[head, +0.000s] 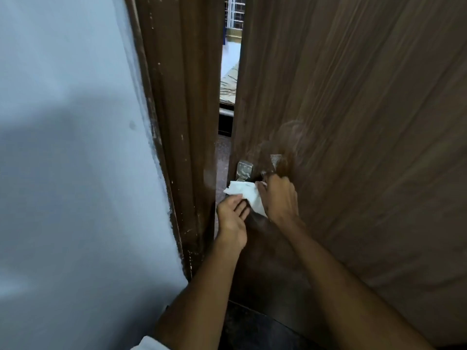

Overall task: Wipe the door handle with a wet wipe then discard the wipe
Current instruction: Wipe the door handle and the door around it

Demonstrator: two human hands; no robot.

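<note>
Both hands hold the white wet wipe point(244, 195) just below the door handle point(244, 170): left hand point(233, 218) pinches at 7 o'clock, right hand point(278, 200) grips at 3 o'clock.

Dim, soft overall; daylight enters through door gap point(228, 72). Broad shadow on wall point(63, 147). Wide-angle bending at edges.
</note>
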